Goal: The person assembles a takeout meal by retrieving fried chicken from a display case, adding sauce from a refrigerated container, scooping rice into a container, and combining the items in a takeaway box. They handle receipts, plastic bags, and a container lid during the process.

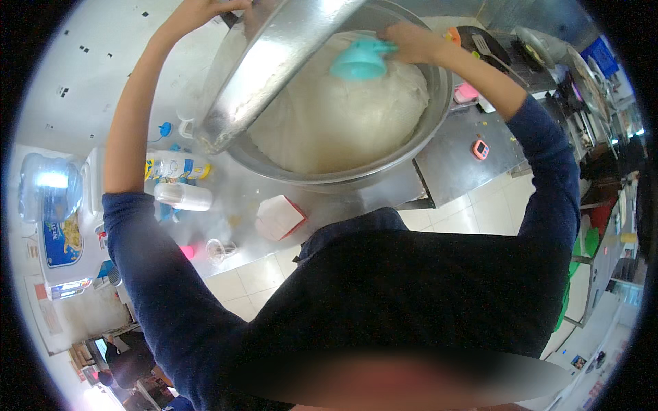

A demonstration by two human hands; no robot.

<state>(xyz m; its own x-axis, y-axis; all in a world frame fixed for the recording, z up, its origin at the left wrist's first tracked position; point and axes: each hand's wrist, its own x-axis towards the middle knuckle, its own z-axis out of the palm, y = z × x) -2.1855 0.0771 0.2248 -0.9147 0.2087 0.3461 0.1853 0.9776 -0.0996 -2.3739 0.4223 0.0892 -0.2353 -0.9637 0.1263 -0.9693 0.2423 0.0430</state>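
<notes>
A large round metal pot (442,103) stands in front of me, with a pale, smooth-looking mass (343,130) inside; whether it is dough or flour I cannot tell. My left hand (205,12), partly cut off at the top edge, is closed at the far edge of a shiny metal lid (271,72). This lid is tilted up over the pot's left side and hides part of it. Inside the pot's far right, my right hand (413,44) grips a turquoise plastic scoop (361,61) by its handle, its bowl just over the pale mass.
On the steel counter (449,147) lie an orange timer (480,150) and a white paper piece (277,218). A clear cup (221,251) and plastic bottles (181,196) stand left. Pans (483,44) are at the far right. A person (133,359) appears lower left.
</notes>
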